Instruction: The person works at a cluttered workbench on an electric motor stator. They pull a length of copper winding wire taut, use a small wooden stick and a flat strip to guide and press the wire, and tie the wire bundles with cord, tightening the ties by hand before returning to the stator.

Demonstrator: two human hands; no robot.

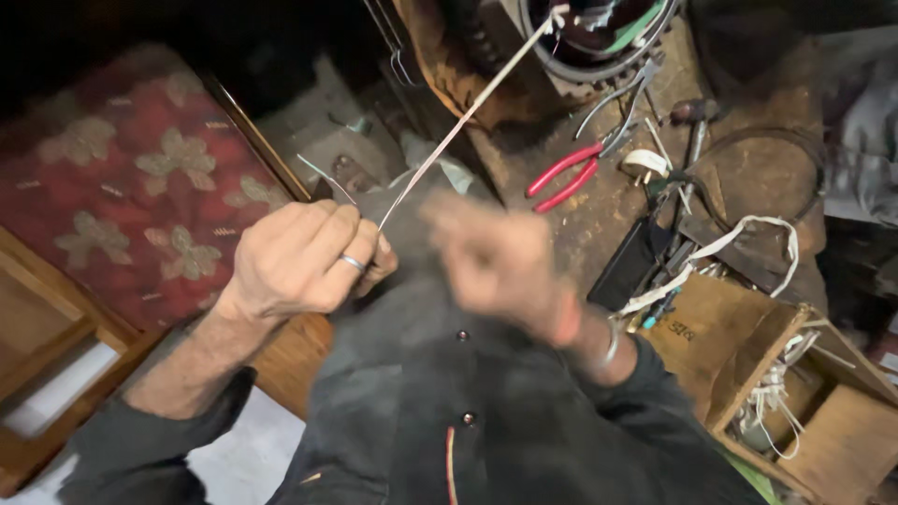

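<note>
A thin pale strip [468, 108], flat and tape-like, runs taut from the left hand [304, 257] up and far right to a round motor housing [599, 37] on the worktop [599, 210]. The left hand's grip is pinched shut on the strip's near end, so the step looks like drawing it tight, which seems to call for steady tension. The right hand [500, 262] is blurred just beside it, its grip unclear; red pliers [566, 173] lie farther off.
</note>
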